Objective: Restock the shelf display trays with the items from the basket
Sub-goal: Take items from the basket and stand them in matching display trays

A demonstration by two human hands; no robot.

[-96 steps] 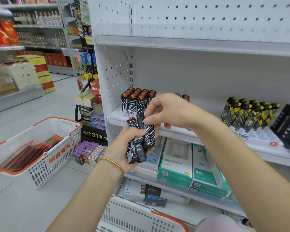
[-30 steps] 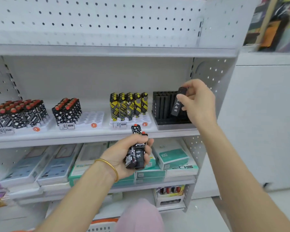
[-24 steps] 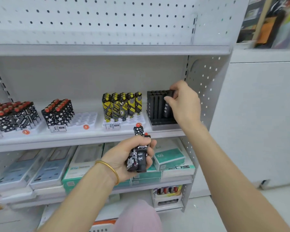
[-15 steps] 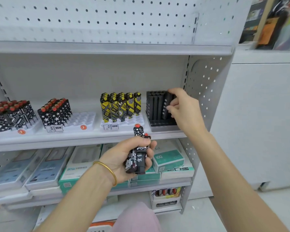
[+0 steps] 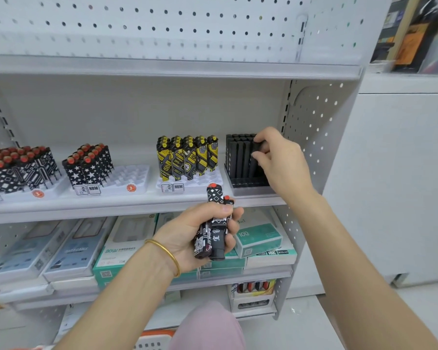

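Head view — your right hand (image 5: 281,162) pinches a black lighter (image 5: 258,147) into its tray (image 5: 250,190), left hand (image 5: 185,233) grips patterned lighters (image 5: 211,236) — tilt it and it may jam.

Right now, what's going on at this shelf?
The right hand pinches a black lighter, setting it into the black tray at the right end of the shelf. The left hand grips a small bunch of patterned lighters in front of the shelf edge. The star-pattern tray has empty slots.
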